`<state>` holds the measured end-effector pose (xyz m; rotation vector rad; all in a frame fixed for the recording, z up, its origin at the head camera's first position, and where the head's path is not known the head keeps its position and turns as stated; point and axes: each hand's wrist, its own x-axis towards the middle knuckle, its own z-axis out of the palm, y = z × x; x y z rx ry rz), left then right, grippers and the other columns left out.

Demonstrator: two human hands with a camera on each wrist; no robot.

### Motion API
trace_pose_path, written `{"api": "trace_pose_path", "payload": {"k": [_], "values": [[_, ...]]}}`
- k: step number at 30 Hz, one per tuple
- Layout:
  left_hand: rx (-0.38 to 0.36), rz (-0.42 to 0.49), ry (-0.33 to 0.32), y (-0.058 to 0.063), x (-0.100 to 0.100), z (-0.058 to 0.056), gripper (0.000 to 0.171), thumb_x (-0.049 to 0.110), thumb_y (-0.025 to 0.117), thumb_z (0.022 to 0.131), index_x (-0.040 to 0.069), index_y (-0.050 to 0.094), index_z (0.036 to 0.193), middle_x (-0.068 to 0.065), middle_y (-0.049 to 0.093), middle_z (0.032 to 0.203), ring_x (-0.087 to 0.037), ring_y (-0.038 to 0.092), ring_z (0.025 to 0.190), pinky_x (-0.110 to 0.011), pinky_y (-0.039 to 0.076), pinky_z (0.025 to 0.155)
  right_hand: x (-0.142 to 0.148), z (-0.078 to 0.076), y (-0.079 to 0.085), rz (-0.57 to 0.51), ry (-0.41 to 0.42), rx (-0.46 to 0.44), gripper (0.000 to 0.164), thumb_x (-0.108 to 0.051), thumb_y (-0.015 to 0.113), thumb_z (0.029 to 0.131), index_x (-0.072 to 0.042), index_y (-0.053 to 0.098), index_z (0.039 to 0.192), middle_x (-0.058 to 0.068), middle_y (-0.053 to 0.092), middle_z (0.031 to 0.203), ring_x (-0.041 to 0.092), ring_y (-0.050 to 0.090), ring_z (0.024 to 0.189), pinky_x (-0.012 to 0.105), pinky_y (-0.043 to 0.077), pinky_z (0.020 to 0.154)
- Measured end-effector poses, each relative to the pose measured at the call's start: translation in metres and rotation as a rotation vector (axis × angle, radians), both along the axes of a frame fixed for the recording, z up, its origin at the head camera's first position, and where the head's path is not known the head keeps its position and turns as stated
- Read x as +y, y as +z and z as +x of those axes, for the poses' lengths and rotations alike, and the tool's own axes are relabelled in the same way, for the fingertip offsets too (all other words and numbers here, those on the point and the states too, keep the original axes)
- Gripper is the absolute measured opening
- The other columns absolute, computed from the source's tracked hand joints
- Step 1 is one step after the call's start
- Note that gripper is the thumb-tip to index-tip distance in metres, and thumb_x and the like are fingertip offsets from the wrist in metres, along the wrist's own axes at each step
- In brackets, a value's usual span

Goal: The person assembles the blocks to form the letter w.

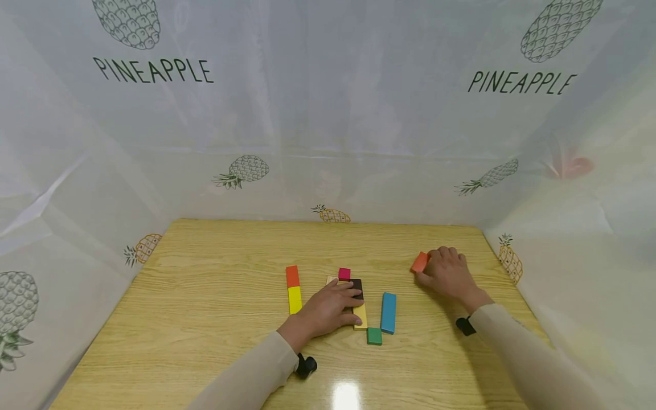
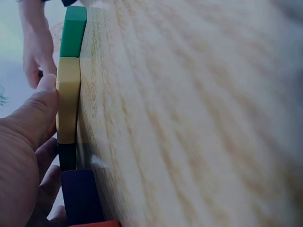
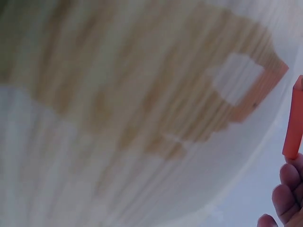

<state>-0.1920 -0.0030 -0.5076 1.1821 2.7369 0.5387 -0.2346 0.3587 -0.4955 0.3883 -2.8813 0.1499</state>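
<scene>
My left hand (image 1: pixel 330 307) rests over a cluster of blocks, fingers spread. Under or beside it are a dark block (image 1: pixel 356 288), a pale yellow block (image 1: pixel 361 320), a magenta block (image 1: pixel 344 274) and a partly covered cream block (image 1: pixel 331 279). In the left wrist view the thumb touches the pale yellow block (image 2: pixel 68 99), with the dark block (image 2: pixel 66 157) end to end with it. To the right, my right hand (image 1: pixel 451 276) pinches an orange block (image 1: pixel 419 262) between thumb and fingers. That orange block (image 2: pixel 52 128) is not clear in the left wrist view, but the right wrist view shows it tilted above the fingertips.
A green block (image 1: pixel 374 336) touches or nearly touches the pale yellow block's near end. Beside it stands a blue block (image 1: pixel 388 313). Left of the left hand, a red-orange block (image 1: pixel 292 276) and a yellow block (image 1: pixel 295 299) form a line. Pineapple-print curtains (image 1: pixel 328 114) enclose the wooden table (image 1: pixel 215 319).
</scene>
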Motion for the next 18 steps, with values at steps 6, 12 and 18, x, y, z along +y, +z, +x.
{"api": "trace_pose_path", "payload": {"k": [6, 12, 18], "values": [[0.002, 0.002, 0.000, -0.001, 0.000, 0.000, 0.053, 0.051, 0.065, 0.101, 0.024, 0.065, 0.147, 0.007, 0.057, 0.156, -0.017, 0.039, 0.156, -0.045, 0.021, 0.133, -0.015, 0.003, 0.001, -0.003, 0.063, 0.016, 0.050, -0.041, 0.074, 0.092, 0.005, 0.067, 0.111, 0.021, 0.062, 0.106, 0.042, 0.054, 0.099, 0.056, 0.044, 0.081], [0.000, 0.010, -0.001, -0.001, -0.001, 0.000, 0.053, 0.051, 0.065, 0.101, 0.024, 0.065, 0.147, 0.007, 0.057, 0.156, -0.017, 0.039, 0.156, -0.046, 0.021, 0.133, -0.030, 0.004, -0.001, 0.006, 0.154, 0.009, 0.052, -0.039, 0.072, 0.093, 0.005, 0.068, 0.120, 0.020, 0.065, 0.112, 0.041, 0.056, 0.105, 0.055, 0.047, 0.084], [-0.006, 0.016, -0.006, 0.000, -0.001, 0.000, 0.053, 0.051, 0.065, 0.102, 0.023, 0.065, 0.147, 0.006, 0.057, 0.156, -0.017, 0.039, 0.156, -0.045, 0.020, 0.133, -0.041, 0.007, -0.001, 0.004, 0.222, -0.019, 0.052, -0.039, 0.074, 0.093, 0.003, 0.067, 0.124, 0.020, 0.063, 0.119, 0.040, 0.055, 0.108, 0.059, 0.048, 0.090]]}}
